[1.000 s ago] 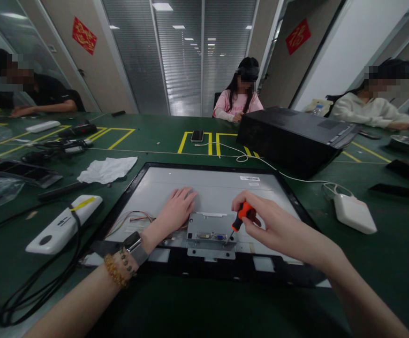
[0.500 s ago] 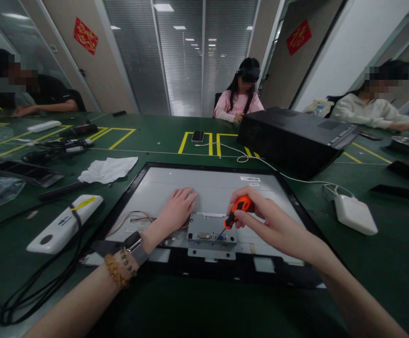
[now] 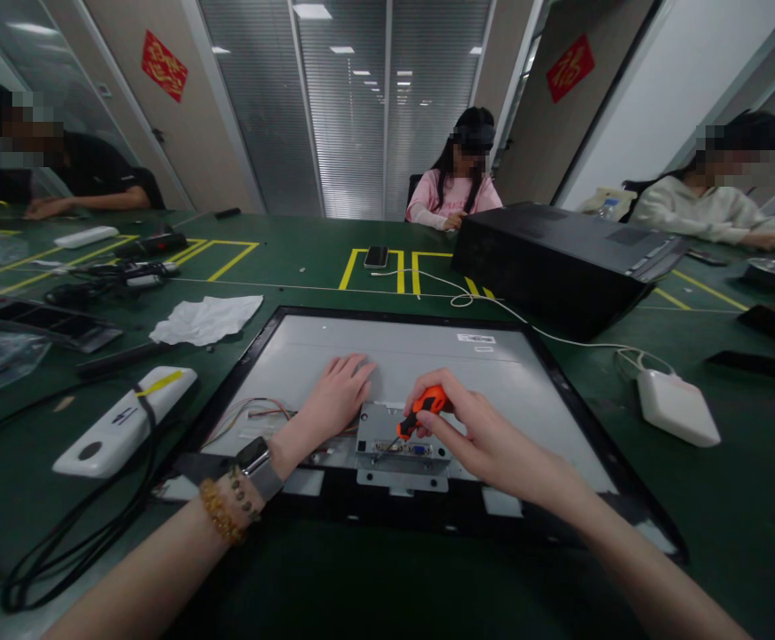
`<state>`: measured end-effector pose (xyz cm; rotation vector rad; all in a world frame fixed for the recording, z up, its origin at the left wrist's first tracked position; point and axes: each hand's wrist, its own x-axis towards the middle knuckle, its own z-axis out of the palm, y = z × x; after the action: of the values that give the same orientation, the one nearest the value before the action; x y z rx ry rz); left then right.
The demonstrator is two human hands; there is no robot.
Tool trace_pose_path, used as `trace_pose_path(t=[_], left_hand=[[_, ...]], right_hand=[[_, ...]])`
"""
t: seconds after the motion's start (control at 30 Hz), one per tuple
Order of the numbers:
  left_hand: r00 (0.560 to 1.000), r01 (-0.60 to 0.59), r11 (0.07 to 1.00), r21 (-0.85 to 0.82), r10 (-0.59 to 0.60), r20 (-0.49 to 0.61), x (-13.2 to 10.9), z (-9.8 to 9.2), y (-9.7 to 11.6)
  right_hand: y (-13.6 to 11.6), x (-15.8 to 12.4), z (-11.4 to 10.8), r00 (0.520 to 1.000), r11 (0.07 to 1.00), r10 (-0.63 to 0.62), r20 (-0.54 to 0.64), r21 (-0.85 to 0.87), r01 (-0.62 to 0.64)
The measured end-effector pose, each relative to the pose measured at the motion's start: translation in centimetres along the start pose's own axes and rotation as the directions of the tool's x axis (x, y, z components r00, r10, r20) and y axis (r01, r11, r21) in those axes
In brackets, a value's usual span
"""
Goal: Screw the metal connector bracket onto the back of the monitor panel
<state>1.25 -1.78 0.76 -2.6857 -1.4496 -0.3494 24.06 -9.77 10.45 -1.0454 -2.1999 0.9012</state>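
Right hand (image 3: 477,427) grips bulbous orange-black screwdriver (image 3: 433,400), boxy metal bracket (image 3: 402,476) below; tip contact unclear. Left hand (image 3: 338,391) flat on smooth panel (image 3: 414,347).

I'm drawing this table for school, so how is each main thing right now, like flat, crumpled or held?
Grey panel: lying flat
Left hand: laid on the panel
Right hand: closed around the screwdriver
Screwdriver: tilted, tip down at the metal bracket
Blue port: nothing plugged in
White tissue: crumpled
Black cable: loosely coiled
White cord: loosely looped
Phone: lying flat; screen on or off, can't tell
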Motion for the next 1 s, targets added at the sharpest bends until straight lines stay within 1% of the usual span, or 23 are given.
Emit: trace_pose_path(t=[0.2, 0.37, 0.47, 0.57, 0.6, 0.7, 0.8, 0.9, 1.0], left_hand=[[1.000, 0.009, 1.000, 0.014, -0.009, 0.017, 0.0, 0.1, 0.0], [1.000, -0.005, 1.000, 0.007, 0.005, 0.000, 0.0, 0.1, -0.1], [1.000, -0.004, 1.000, -0.003, 0.004, 0.003, 0.0, 0.0, 0.0], [1.000, 0.003, 1.000, -0.003, -0.003, -0.001, 0.1, 0.1, 0.0], [1.000, 0.005, 1.000, -0.003, -0.005, -0.003, 0.1, 0.1, 0.0], [1.000, -0.002, 1.000, -0.003, 0.002, -0.014, 0.0, 0.2, -0.1], [0.999, -0.024, 1.000, 0.009, 0.024, -0.022, -0.1, 0.2, -0.2], [0.999, -0.037, 0.999, 0.015, 0.037, -0.017, -0.1, 0.2, -0.3], [1.000, -0.021, 1.000, 0.022, 0.021, -0.012, 0.0, 0.2, -0.2]], right_hand=[[0.0, 0.0, 0.0, 1.000, 1.000, -0.013, 0.009, 0.011, 0.013], [0.2, 0.1, 0.5, 1.000, 0.997, 0.005, -0.025, -0.071, -0.007], [0.3, 0.1, 0.9, 0.999, 0.996, -0.009, -0.053, -0.092, 0.004], [-0.1, -0.1, 0.4, 0.998, 0.995, -0.031, -0.048, -0.100, 0.026], [-0.3, -0.2, 0.2, 0.999, 0.995, -0.036, -0.029, -0.096, 0.033], [-0.6, -0.2, -0.6, 0.995, 0.994, -0.099, -0.011, -0.053, 0.098], [-0.2, 0.1, -0.7, 0.991, 0.992, -0.122, -0.047, -0.024, 0.121], [0.5, 0.5, -0.1, 0.986, 0.990, -0.138, -0.093, -0.008, 0.137], [0.7, 0.6, 0.4, 0.981, 0.987, -0.160, -0.110, -0.049, 0.155]])
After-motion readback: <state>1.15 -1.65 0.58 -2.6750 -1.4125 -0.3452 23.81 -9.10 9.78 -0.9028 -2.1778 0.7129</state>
